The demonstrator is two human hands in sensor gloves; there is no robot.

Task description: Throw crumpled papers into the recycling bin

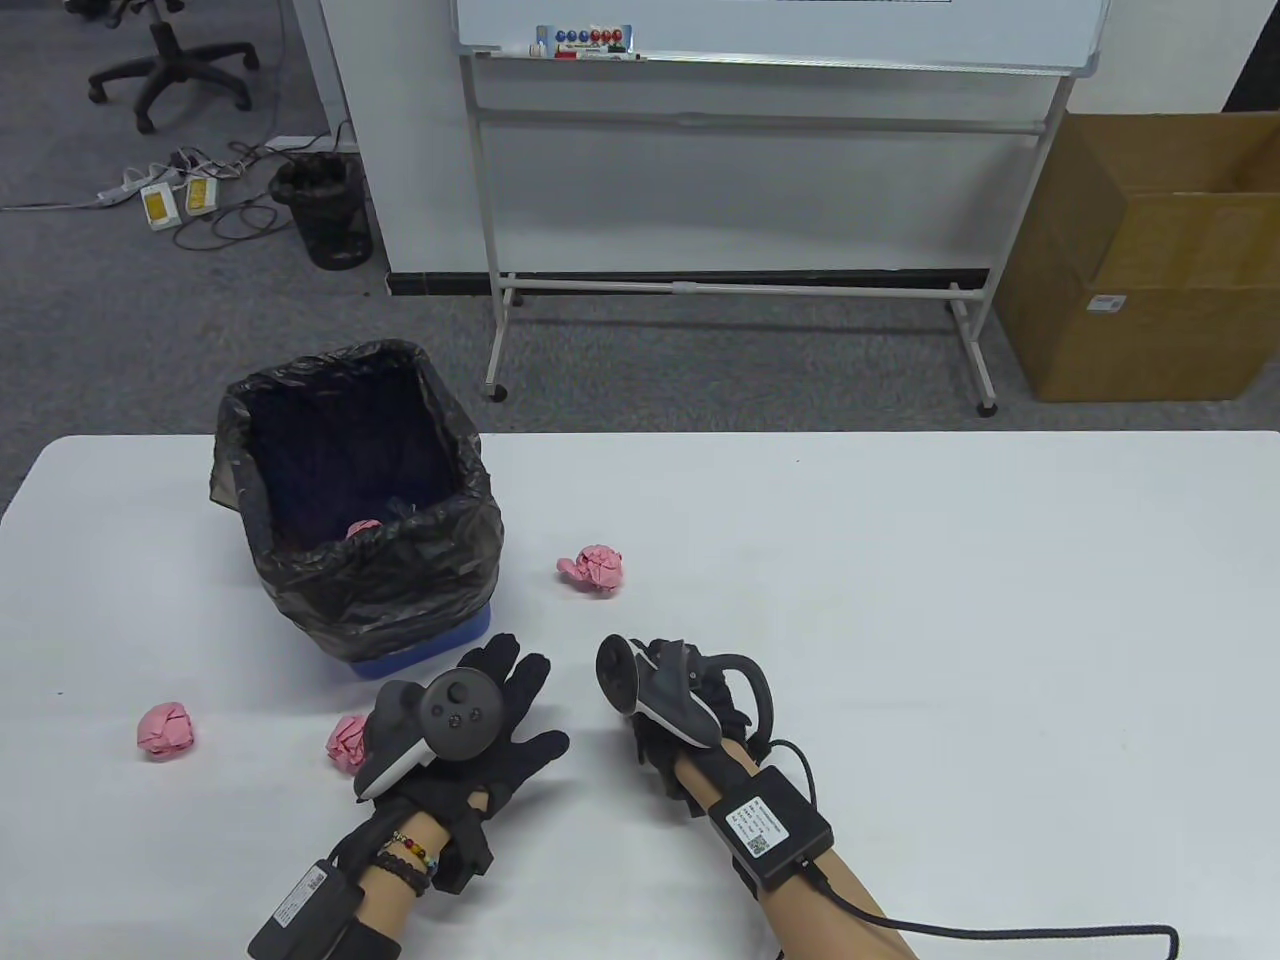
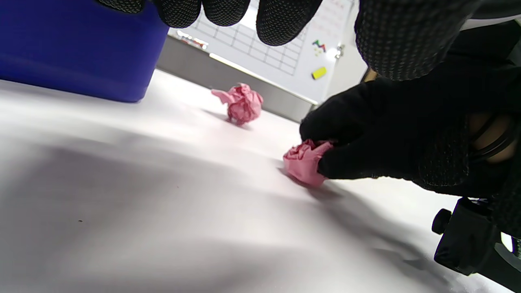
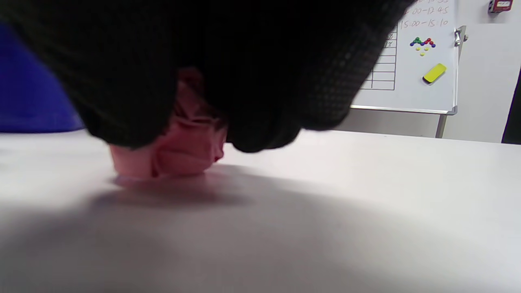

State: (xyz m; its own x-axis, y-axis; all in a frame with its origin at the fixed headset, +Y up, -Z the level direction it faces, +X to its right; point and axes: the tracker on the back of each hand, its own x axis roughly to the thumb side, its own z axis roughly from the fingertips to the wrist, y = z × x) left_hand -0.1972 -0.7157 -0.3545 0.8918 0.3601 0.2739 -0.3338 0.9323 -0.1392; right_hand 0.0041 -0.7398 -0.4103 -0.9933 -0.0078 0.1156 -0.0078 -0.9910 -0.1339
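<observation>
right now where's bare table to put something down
The table's whole right side, beyond the right hand, is bare. It is crowded near the bin: pink paper balls and both hands, left hand.

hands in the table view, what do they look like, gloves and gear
Both hands wear black textured gloves with bare forearms. The left hand carries a grey-white tracker, a beaded bracelet and a black labelled box. The right hand has the same tracker and box, plus a black cable.
</observation>
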